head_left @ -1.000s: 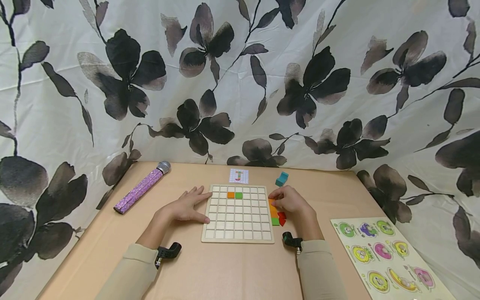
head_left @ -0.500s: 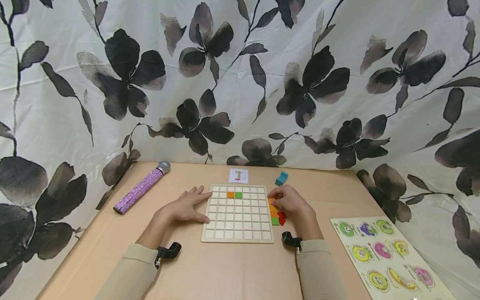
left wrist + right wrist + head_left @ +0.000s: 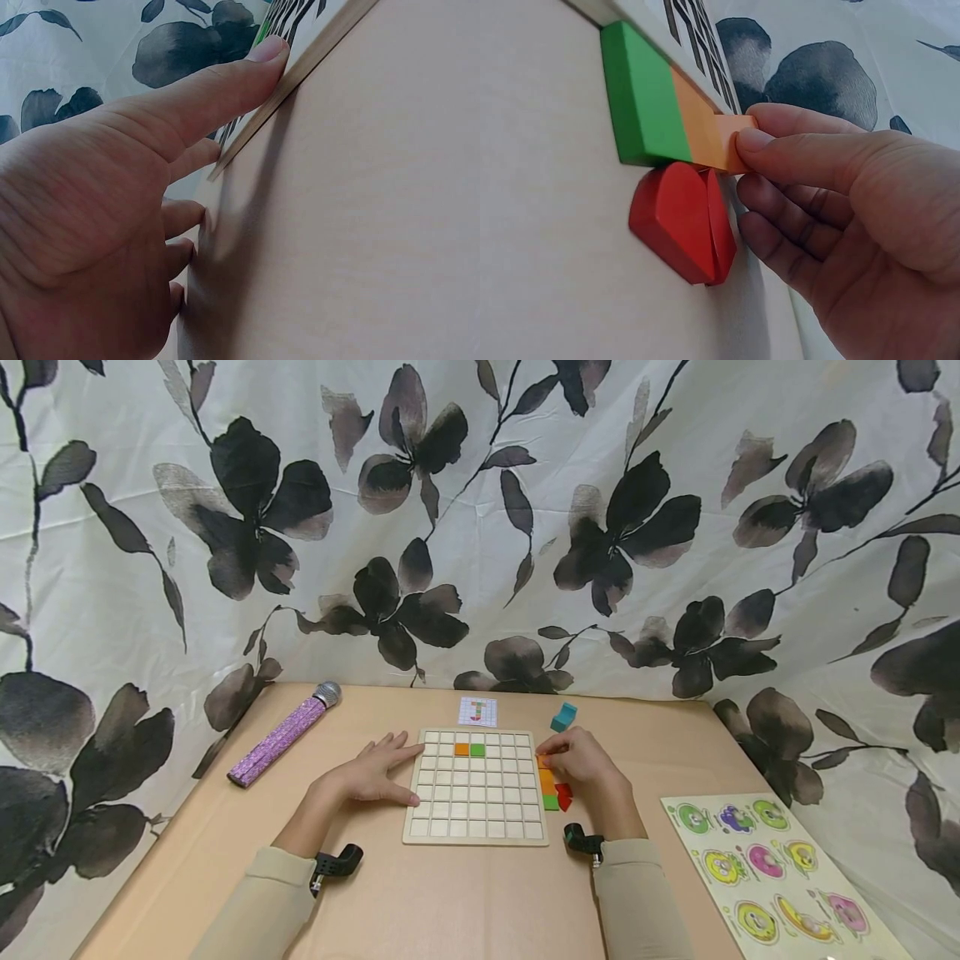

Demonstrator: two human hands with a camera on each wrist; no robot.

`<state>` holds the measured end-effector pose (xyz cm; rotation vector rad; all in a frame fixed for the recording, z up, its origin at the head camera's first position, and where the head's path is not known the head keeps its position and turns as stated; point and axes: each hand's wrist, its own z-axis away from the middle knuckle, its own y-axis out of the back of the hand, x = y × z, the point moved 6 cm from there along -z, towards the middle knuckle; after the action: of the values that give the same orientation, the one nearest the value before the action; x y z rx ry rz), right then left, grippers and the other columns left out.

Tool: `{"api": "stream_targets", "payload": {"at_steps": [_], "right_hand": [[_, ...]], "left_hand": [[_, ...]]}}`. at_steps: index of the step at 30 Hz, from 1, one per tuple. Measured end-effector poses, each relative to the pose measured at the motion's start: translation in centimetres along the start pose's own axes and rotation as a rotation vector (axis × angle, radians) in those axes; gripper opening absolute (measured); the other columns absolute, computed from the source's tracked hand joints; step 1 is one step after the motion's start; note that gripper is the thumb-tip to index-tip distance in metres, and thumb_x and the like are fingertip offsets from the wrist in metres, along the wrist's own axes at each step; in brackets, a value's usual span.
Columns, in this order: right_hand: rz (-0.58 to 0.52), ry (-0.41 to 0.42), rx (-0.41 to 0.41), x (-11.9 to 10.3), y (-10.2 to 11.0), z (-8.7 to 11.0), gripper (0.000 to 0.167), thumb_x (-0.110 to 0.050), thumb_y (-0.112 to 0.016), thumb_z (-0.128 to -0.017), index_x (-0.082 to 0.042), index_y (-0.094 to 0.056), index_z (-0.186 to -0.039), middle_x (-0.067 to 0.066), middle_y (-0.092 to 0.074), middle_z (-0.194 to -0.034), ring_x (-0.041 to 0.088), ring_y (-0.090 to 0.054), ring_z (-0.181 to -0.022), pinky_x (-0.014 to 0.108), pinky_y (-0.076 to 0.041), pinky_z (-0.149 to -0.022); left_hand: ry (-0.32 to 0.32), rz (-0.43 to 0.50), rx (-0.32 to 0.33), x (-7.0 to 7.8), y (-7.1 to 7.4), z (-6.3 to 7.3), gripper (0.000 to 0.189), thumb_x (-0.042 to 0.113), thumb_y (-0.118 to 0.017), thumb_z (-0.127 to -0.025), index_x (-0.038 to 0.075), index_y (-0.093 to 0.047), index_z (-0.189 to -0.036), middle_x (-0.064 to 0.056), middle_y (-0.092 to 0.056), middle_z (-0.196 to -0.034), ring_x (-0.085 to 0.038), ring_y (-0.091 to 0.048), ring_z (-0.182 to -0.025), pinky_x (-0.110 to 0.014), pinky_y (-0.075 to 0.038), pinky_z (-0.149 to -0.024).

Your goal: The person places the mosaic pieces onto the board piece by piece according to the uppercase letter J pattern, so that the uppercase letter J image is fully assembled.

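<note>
A pale grid board (image 3: 472, 839) lies mid-table with an orange square (image 3: 461, 750) and a green square (image 3: 477, 750) in its upper rows. At its left edge rests my left hand (image 3: 367, 772), fingers spread and thumb (image 3: 266, 56) over the rim. Along the right edge, a green block (image 3: 641, 97) and an orange block (image 3: 696, 116) stand in a row. Thumb and index finger of my right hand (image 3: 588, 767) pinch another orange block (image 3: 730, 135) at the row's far end. Red curved blocks (image 3: 675, 214) sit beside that row.
Behind the board lies a small card (image 3: 477, 712) with a coloured figure on a grid. Teal blocks (image 3: 564, 717) are at the back right. A purple glittery microphone (image 3: 281, 739) lies left, and a fruit-picture board (image 3: 738, 843) lies right. A floral cloth (image 3: 510, 543) hangs behind the table.
</note>
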<state>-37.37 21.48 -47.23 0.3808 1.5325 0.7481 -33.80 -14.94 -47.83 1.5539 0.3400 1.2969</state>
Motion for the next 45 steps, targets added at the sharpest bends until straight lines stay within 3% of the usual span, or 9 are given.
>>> {"api": "stream_targets", "payload": {"at_steps": [10,14,18,24,30,38,45], "right_hand": [[-0.028,-0.022,0.006,-0.2,0.4,0.4,0.017,-0.001,-0.072,-0.095,-0.007,-0.081,-0.108,0.009,-0.070,-0.099,0.025,-0.057,-0.091,0.025,-0.051,-0.067],[-0.105,-0.056,0.041,-0.1,0.9,0.7,0.018,-0.002,-0.070,-0.097,-0.008,-0.079,-0.111,0.009,-0.069,-0.108,0.029,-0.055,-0.103,0.029,-0.055,-0.077],[-0.119,-0.045,0.072,-0.3,1.3,0.7,0.020,-0.006,-0.069,-0.099,-0.008,-0.078,-0.116,0.008,-0.069,-0.112,0.029,-0.053,-0.108,0.033,-0.052,-0.089],[-0.075,-0.003,0.090,-0.7,1.6,0.5,0.023,-0.007,-0.069,-0.099,-0.007,-0.077,-0.121,0.009,-0.070,-0.109,0.028,-0.055,-0.102,0.033,-0.051,-0.085],[-0.107,0.013,0.088,-1.3,1.5,0.6,0.024,-0.006,-0.069,-0.098,-0.007,-0.077,-0.122,0.009,-0.070,-0.106,0.027,-0.057,-0.098,0.030,-0.052,-0.083],[-0.120,0.092,0.077,-1.9,1.2,0.2,0.022,-0.006,-0.074,-0.096,-0.004,-0.077,-0.117,0.010,-0.073,-0.103,0.024,-0.061,-0.092,0.027,-0.053,-0.083],[-0.160,0.079,0.070,-2.4,0.7,0.2,0.024,-0.005,-0.074,-0.095,-0.008,-0.077,-0.118,0.009,-0.071,-0.107,0.026,-0.062,-0.096,0.033,-0.055,-0.087]], "left_hand": [[-0.001,0.003,-0.003,0.2,0.1,0.0,0.100,0.053,-0.083,-0.082,0.013,-0.039,-0.162,-0.030,-0.014,-0.171,-0.052,-0.006,-0.159,-0.068,-0.003,-0.128],[-0.001,0.007,-0.003,0.2,0.1,0.1,0.100,0.053,-0.084,-0.082,0.013,-0.039,-0.162,-0.030,-0.013,-0.171,-0.052,-0.006,-0.159,-0.068,-0.002,-0.128],[-0.002,0.010,-0.002,0.2,0.0,0.1,0.100,0.052,-0.084,-0.081,0.013,-0.039,-0.162,-0.030,-0.013,-0.171,-0.052,-0.006,-0.159,-0.068,-0.002,-0.128],[-0.001,0.010,0.000,0.1,0.0,0.0,0.100,0.052,-0.084,-0.081,0.012,-0.039,-0.162,-0.031,-0.014,-0.170,-0.052,-0.006,-0.159,-0.068,-0.003,-0.128],[-0.002,0.011,-0.001,0.2,0.0,0.1,0.100,0.052,-0.084,-0.082,0.013,-0.039,-0.162,-0.030,-0.014,-0.171,-0.052,-0.006,-0.159,-0.068,-0.002,-0.128],[-0.010,0.003,-0.002,0.3,0.1,0.0,0.099,0.051,-0.084,-0.082,0.011,-0.039,-0.161,-0.032,-0.014,-0.170,-0.054,-0.007,-0.158,-0.070,-0.003,-0.127],[-0.022,-0.019,0.006,0.2,0.1,-0.1,0.099,0.051,-0.083,-0.082,0.010,-0.039,-0.161,-0.033,-0.016,-0.169,-0.056,-0.008,-0.157,-0.071,-0.005,-0.126]]}}
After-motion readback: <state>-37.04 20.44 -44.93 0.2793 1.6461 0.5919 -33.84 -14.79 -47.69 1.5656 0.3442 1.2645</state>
